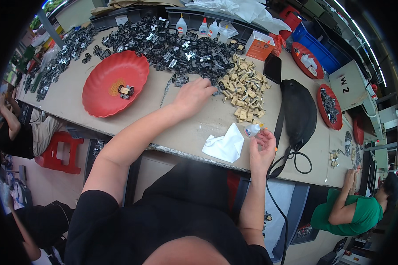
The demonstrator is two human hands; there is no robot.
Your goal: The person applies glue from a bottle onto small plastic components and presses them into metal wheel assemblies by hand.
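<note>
My left hand point(193, 98) reaches to the near edge of a heap of small black wheeled chassis point(181, 52). Its fingers are bent together, with a dark part at the fingertips that I cannot make out well. Just left of it lies a single chassis point(180, 80). My right hand point(262, 148) holds a small white glue bottle point(251, 130) with a yellow tip, tilted over the table. Beside it lies a folded white cloth point(225, 145). Beyond the hands is a pile of small tan blocks point(245, 86).
A red scalloped bowl point(101, 90) at left contains one chassis with a tan block point(126, 91). Several glue bottles point(181, 25) stand behind the heap. A black phone point(273, 68), a black waist bag point(299, 115) and a cable point(281, 207) are at right. A co-worker point(351, 210) sits farther right.
</note>
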